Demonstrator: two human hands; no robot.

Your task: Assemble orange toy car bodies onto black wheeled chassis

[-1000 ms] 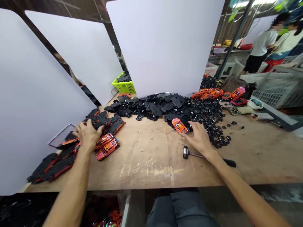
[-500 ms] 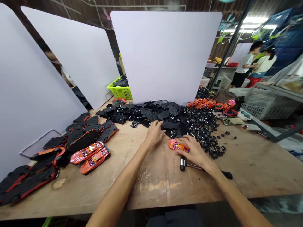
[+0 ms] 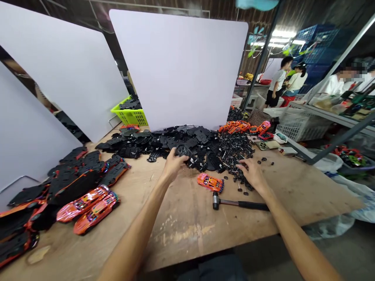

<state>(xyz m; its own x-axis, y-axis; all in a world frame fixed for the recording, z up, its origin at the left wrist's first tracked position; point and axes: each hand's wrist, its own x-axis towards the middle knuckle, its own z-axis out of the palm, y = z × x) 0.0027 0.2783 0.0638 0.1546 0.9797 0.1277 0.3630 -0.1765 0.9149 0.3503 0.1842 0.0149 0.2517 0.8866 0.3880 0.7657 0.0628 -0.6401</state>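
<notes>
My left hand [image 3: 175, 166] grips a black plastic chassis piece [image 3: 183, 150] at the near edge of a heap of black chassis parts [image 3: 164, 143]. My right hand [image 3: 253, 175] rests with spread fingers on loose black wheel-and-axle sets [image 3: 238, 150]. Between the hands lies an orange toy car body [image 3: 210, 182], touched by neither. A small hammer [image 3: 234, 203] with a steel head and black handle sits just below it. Further left on the table are two more orange car bodies [image 3: 88, 208] and rows of black chassis with orange shells [image 3: 70, 179].
White rounded panels [image 3: 175, 66] stand along the back of the wooden table [image 3: 181, 234]. A yellow-green basket [image 3: 129, 117] holds black parts. More orange cars [image 3: 234, 127] lie at the back right. A white crate [image 3: 301, 125] and people stand beyond the table.
My left hand has moved onto the black heap and lifted a chassis piece. My right hand has left the orange car for the wheels. The view has turned left.
</notes>
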